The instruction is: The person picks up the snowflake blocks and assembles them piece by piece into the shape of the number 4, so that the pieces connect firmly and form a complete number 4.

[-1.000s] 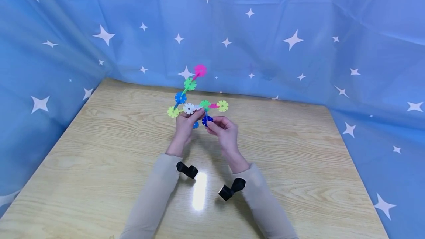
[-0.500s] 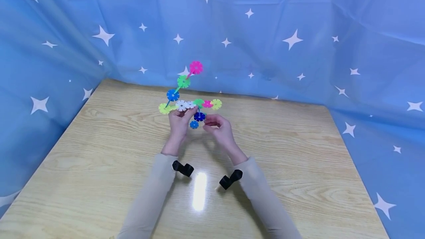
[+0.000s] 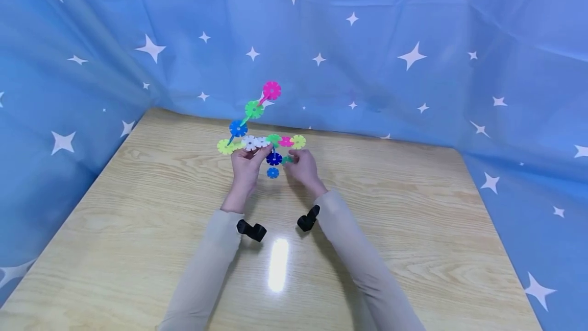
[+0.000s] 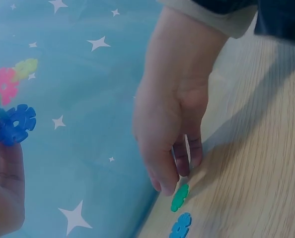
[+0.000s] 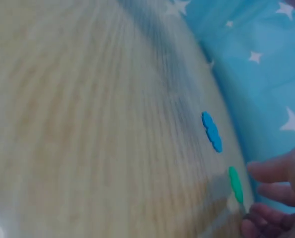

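A chain of interlocking snowflake discs hangs in the air, pinched near its white disc (image 3: 250, 142) by my left hand (image 3: 245, 167). It climbs through a blue disc (image 3: 238, 128) and a green one to a pink disc (image 3: 272, 90) on top. A second branch runs right to a yellow disc (image 3: 298, 141), and a dark blue disc (image 3: 274, 159) juts toward me. My right hand (image 3: 303, 168) reaches down to a loose green disc (image 5: 236, 185) on the table; its fingers are extended, with a small gap to the disc in the right wrist view.
A loose light blue disc (image 3: 273, 172) lies on the wooden table (image 3: 404, 229), close to the green one. Behind the table's far edge hangs a blue curtain (image 3: 358, 55) with white stars. Small black cameras (image 3: 251, 230) sit on both wrists.
My right hand has let go of the dark blue disc, which stays on the chain, and moved to the loose green disc. My left hand has shifted the chain slightly left.
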The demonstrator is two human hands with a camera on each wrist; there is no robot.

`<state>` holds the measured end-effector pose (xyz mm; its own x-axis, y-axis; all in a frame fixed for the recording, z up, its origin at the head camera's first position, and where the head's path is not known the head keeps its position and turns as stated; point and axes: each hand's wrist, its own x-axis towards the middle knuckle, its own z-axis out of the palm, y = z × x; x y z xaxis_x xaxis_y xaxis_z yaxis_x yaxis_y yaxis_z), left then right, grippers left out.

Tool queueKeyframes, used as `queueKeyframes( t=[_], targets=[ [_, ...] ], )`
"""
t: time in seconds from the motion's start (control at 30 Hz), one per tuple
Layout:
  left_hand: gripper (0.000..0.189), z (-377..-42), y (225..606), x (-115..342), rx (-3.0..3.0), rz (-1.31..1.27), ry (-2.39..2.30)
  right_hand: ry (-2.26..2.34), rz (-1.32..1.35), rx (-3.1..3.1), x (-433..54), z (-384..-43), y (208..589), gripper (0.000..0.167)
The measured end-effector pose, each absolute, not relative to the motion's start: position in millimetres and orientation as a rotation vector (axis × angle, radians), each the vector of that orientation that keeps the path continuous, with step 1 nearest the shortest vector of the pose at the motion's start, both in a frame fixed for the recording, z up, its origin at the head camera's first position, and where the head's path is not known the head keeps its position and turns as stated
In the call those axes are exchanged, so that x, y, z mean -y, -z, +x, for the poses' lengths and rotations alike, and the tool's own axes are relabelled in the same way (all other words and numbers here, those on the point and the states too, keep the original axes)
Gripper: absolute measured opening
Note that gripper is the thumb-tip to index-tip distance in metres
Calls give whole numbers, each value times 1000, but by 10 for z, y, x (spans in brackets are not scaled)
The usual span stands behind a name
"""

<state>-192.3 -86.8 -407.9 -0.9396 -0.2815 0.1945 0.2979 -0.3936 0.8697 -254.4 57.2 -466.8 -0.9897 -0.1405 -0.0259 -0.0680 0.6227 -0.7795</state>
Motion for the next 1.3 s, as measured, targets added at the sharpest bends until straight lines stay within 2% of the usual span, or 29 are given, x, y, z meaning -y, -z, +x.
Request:
queueKeyframes(
  t=[0.2,0.4,0.67,0.9,1.3],
  targets=[
    [20,-1936,4077,881,1525,-7,2352,1155,-249,-2831,-489,-2593,4658,43],
    [26,-1946,4079,888,1505,-35,2348,1041,-340,-2898,-423,-2587,4669,38],
    [23,-1944,4077,893,1541,-22,2330,1066,-223,-2875,-409,-2602,4646,34],
    [27,-1943,4083,895,1530,-21,2324,990,-258,-2889,-418,-2629,4615,26],
    [27,-1938,4092,907,1537,-8,2310,1047,-149,-2785,-446,-2692,4597,24]
  ],
)
